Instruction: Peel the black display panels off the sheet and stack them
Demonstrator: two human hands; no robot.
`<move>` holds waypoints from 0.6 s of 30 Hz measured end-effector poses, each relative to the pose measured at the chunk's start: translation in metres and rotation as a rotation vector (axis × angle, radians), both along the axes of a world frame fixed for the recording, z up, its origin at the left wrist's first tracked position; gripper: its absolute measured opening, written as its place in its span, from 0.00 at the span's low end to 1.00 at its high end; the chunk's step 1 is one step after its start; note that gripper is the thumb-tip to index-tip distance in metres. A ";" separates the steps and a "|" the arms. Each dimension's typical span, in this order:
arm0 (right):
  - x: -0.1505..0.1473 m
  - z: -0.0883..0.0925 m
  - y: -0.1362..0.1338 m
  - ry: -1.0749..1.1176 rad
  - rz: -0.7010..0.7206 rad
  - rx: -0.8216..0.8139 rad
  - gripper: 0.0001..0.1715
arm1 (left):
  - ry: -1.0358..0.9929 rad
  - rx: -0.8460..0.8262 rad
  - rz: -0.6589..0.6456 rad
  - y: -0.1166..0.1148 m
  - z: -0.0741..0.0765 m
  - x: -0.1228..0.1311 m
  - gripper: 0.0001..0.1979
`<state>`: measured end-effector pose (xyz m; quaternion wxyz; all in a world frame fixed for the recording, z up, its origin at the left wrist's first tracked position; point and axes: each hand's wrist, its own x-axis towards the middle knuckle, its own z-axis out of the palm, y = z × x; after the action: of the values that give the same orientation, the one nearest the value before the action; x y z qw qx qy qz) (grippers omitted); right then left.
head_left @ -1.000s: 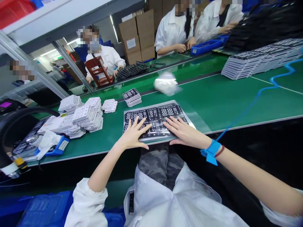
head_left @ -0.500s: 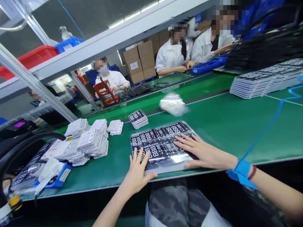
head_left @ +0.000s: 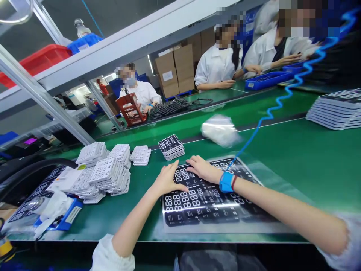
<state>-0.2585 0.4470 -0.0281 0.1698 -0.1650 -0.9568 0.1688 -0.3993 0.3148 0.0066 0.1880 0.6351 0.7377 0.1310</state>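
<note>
On your bench (head_left: 138,222), locate the blue tray (head_left: 67,223) at the left, near the front edge. The white cards (head_left: 105,171) stand in stacks beyond it. Your left hand (head_left: 166,181) has its grip open, thumb apart from fingers, at the left part of the black printed sheet (head_left: 201,207), which lies on the bench before you. Your right hand (head_left: 204,170) is at the sheet's far side; whether its grip is closed cannot be told. The plastic bag (head_left: 219,130) lies beyond the sheet; a card stack (head_left: 337,114) stands far right.
</note>
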 end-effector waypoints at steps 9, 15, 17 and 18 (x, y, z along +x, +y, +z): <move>0.014 -0.004 0.009 0.169 0.165 -0.396 0.19 | -0.208 0.106 0.108 -0.014 -0.008 0.001 0.69; 0.035 0.023 0.015 0.558 0.117 -1.344 0.22 | -0.128 0.015 0.033 -0.019 -0.006 0.002 0.68; 0.042 0.029 0.018 0.750 0.017 -1.503 0.20 | -0.072 -0.025 -0.026 -0.019 -0.002 -0.001 0.67; 0.045 0.032 0.020 0.811 -0.014 -1.546 0.19 | -0.023 -0.031 -0.024 -0.018 0.002 -0.005 0.62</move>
<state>-0.2138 0.4669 0.0038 0.3386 -0.1671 -0.4390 0.8153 -0.4038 0.2970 0.0089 0.2079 0.6395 0.7295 0.1248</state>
